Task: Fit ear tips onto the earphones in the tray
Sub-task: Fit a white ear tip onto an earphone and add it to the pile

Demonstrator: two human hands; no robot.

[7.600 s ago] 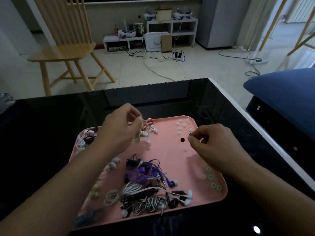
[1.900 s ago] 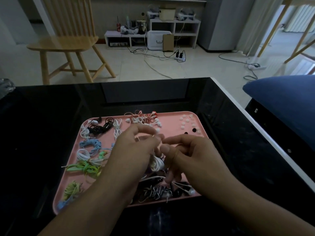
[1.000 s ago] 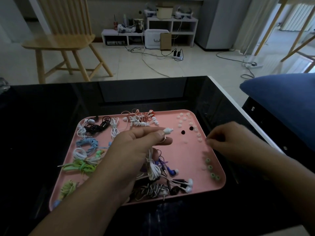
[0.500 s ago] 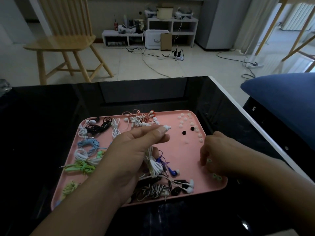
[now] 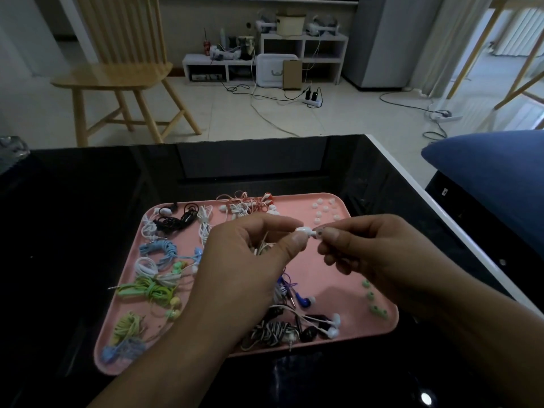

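Observation:
A pink tray [image 5: 338, 269] lies on the black table and holds several coiled earphones. My left hand [image 5: 247, 260] pinches a white earbud [image 5: 303, 230] above the tray's middle, its cord bunched under my palm. My right hand [image 5: 371, 254] meets it from the right and pinches a small ear tip [image 5: 318, 233] against the earbud's end. White ear tips [image 5: 323, 212] lie in the tray's far right corner. Green ear tips [image 5: 374, 301] lie along its right edge.
Coiled earphones in white, black, blue and green [image 5: 153, 290] fill the tray's left side. A striped and black tangle [image 5: 282, 331] sits at the near edge. The table's white edge [image 5: 435, 201] runs along the right, with a blue cushion [image 5: 494, 172] beyond. A wooden chair [image 5: 117, 75] stands behind the table.
My right hand has come up from the green ear tips at the tray's right edge and now meets my left hand at the white earbud.

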